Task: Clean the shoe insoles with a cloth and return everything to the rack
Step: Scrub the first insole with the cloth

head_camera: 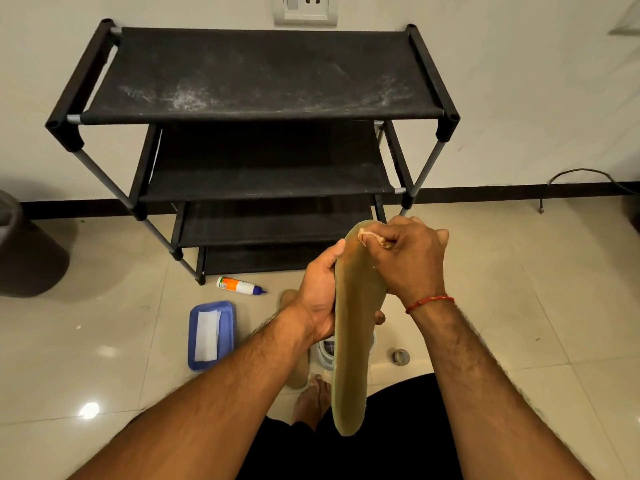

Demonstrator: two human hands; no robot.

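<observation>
Blue tray: my shallow blue plastic tray (192, 336) lies on the floor tiles at left, holding one folded white sheet (207, 336); stepping forward could kick it.
Glue-style bottle: my small white squeeze bottle with orange label (238, 285) lies on its side by the rack foot, free to roll.
Left hand: my left hand (320, 297) is closed round the edge of the long tan foam insole (353, 327), gripping its middle.
Insole risk: it stands on end and looks floppy, so hard rubbing near the toe may bend it or slip it out.
Right hand: my right hand (410, 259) is fisted on a small pale cloth (369, 235), pressed to the toe.
Rack: my black fabric four-shelf rack (263, 76) shows nothing on its shelves, the top dusty.
</observation>
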